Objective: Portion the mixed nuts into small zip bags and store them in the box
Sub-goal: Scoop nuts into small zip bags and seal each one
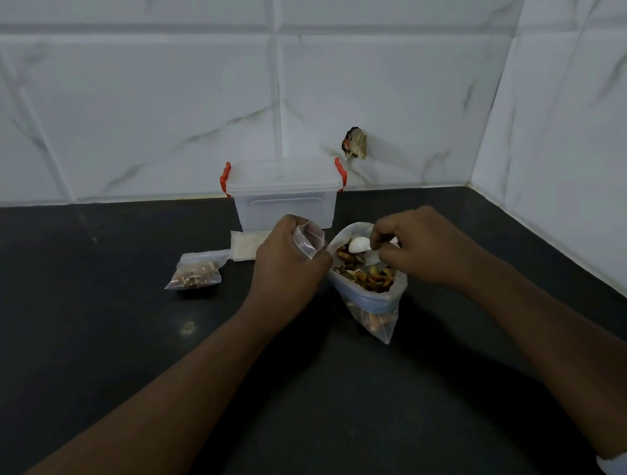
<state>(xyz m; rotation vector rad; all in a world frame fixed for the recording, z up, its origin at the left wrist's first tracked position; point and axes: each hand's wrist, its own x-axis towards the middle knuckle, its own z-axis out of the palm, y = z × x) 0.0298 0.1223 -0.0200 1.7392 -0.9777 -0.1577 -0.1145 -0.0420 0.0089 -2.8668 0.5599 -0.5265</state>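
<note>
- Two bare hands low over a matte black countertop [120, 337], forearms reaching in from the bottom edge.
- Left hand [288, 267]: fingers curled round a small zip bag [309, 241] of thin, crinkled clear plastic, mouth facing right.
- Right hand [427, 251]: fingertips pinching the handle of a white spoon [356, 245], smooth rounded bowl in the mouth of the large bag.
- Large clear bag [374, 308], soft-sided, rim rolled open, slumped on the counter under the right hand; mixed nuts [363, 276] inside, brown and tan, irregular.
- Rectangular box [286, 201] of frosted translucent plastic behind the hands, against the wall; lid on, red latches at both ends; contents not discernible.
- One small filled bag [195, 276] lying flat, left of the hands, nuts inside.
- Flat pile of pale empty bags [244, 245] just beside the box's front left corner.
- Glossy white marble-veined tiles [134, 121] behind, with a dark ragged patch [354, 143] right of the box.
</note>
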